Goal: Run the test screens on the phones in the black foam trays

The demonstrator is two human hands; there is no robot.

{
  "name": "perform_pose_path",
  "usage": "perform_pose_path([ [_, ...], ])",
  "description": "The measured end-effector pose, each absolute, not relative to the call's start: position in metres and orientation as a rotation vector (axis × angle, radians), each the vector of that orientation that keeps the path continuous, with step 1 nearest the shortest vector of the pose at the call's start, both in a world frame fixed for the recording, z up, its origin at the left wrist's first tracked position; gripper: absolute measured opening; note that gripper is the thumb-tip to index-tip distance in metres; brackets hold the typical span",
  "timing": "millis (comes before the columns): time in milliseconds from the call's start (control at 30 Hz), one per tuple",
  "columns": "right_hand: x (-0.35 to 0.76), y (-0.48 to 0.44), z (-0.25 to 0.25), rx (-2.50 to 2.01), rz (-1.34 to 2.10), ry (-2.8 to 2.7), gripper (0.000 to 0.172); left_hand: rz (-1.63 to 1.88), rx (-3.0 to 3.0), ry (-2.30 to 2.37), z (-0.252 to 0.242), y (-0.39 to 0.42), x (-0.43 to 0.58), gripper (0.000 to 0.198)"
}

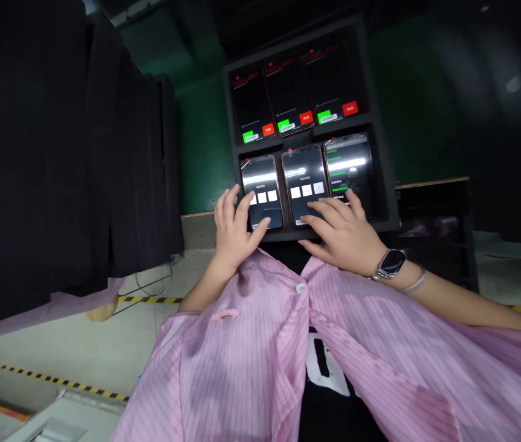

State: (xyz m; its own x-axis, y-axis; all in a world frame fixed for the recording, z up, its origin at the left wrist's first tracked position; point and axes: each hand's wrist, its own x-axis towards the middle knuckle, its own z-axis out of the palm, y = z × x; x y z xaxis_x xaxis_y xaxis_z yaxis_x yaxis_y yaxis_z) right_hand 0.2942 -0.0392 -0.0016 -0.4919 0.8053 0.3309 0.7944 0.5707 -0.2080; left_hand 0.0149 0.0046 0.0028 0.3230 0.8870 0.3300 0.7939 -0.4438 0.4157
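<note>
A black foam tray holds two rows of three phones. The three upper phones show dark screens with green and red buttons. My left hand is open, its fingers resting on the lower left phone, which shows three white squares. My right hand, with a smartwatch and a bracelet on the wrist, lies open with fingers spread across the lower edge of the lower middle phone and the lower right phone. I wear a pink striped coat.
Stacks of black foam trays stand at the left. Another dark rack sits at the right. A green wall is behind. Yellow-black tape marks the pale floor below.
</note>
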Motion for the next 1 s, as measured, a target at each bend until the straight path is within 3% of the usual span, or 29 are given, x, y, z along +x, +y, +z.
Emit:
perform_pose_path([
  [100,0.293,-0.038,0.002,-1.328,0.135,-2.39,0.043,0.675,2.349,1.576,0.0,0.012,0.014,0.069],
  [300,0.276,-0.022,0.008,-1.314,0.251,-2.421,0.066,0.625,2.326,1.57,-0.004,0.012,0.014,0.063],
  [700,0.321,-0.026,0.01,-1.624,0.3,-2.166,0.073,0.692,2.309,1.62,-0.003,0.016,0.015,0.056],
  [867,0.333,-0.032,0.007,-1.565,0.232,-2.163,0.061,1.005,2.445,1.373,0.049,0.022,0.029,0.035],
  [933,0.337,-0.036,0.005,-1.557,0.209,-2.206,0.052,0.841,2.428,1.353,0.086,0.014,0.036,0.043],
  [1000,0.34,-0.039,0.001,-1.543,0.179,-2.241,0.047,0.455,2.393,1.445,0.125,-0.005,0.039,0.055],
])
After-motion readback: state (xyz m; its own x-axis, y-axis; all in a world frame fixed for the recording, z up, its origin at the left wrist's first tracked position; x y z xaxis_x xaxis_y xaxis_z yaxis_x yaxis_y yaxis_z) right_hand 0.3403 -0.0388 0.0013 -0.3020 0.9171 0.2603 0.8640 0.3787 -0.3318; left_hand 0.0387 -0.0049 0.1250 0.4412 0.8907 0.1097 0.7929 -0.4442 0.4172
